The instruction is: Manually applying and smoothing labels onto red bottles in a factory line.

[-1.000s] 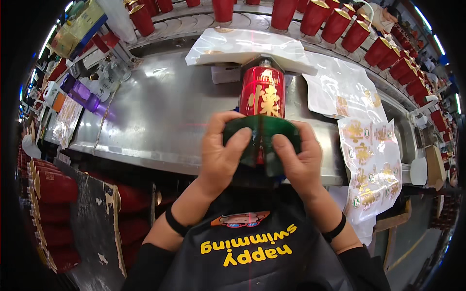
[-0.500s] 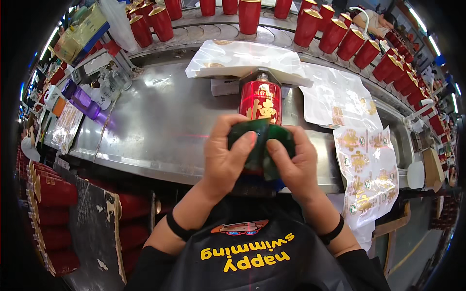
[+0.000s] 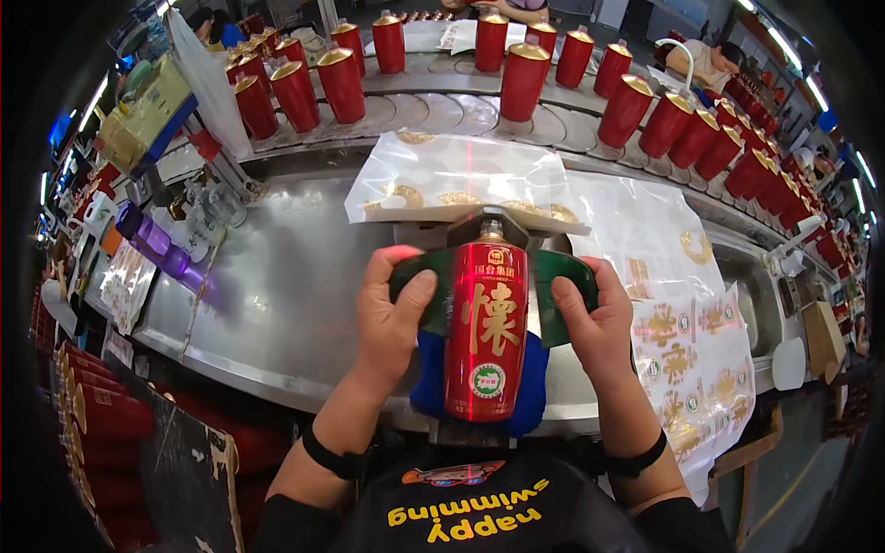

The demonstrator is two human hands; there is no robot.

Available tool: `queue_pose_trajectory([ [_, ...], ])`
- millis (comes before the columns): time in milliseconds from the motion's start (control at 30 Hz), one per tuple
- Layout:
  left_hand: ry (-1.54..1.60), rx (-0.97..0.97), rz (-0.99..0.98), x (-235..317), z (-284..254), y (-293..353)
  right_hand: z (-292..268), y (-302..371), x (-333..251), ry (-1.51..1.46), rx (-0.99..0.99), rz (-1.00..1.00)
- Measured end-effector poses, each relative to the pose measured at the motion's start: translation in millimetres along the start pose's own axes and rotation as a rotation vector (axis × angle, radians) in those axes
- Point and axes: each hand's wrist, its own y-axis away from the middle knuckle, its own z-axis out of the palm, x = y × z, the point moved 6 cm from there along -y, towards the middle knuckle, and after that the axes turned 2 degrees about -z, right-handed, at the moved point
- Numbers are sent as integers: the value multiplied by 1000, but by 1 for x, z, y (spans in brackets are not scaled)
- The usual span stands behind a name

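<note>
A red bottle (image 3: 486,350) with gold lettering and a round green-and-white label lies in front of me, its metallic neck pointing away. Its lower part rests on a blue cloth (image 3: 430,382). My left hand (image 3: 389,318) pinches a dark green flexible scraper (image 3: 435,276) between thumb and fingers, at the bottle's left side. On the right side, my right hand (image 3: 599,323) grips a second green scraper (image 3: 555,295) in the same way. Both scrapers stand next to the bottle's upper half; whether their edges press on it I cannot tell.
Behind the bottle lies a sheet of gold-marked stickers (image 3: 452,175), with another sticker sheet (image 3: 691,369) to the right. Red bottles (image 3: 525,83) stand along a curved conveyor (image 3: 406,115). A purple water bottle (image 3: 161,244) is on the left of the metal table (image 3: 286,276).
My hands have moved apart from in front of the bottle to its two sides, each with its scraper. The bottle's front now shows. The view has tilted upward.
</note>
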Motion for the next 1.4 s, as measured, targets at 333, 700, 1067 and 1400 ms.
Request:
queue_pose_trajectory([
  [333, -282, -202, -22, 12, 16, -37, 21, -41, -19, 346, -218, -84],
  [700, -596, -564, 145, 39, 31, -28, 39, -49, -43, 452, -594, -305],
  [1067, -532, -348, 74, 25, 15, -11, 51, -21, -40, 354, -337, -153],
  [1400, -298, -172, 125, 25, 19, 32, 45, 21, -37, 257, -227, -163],
])
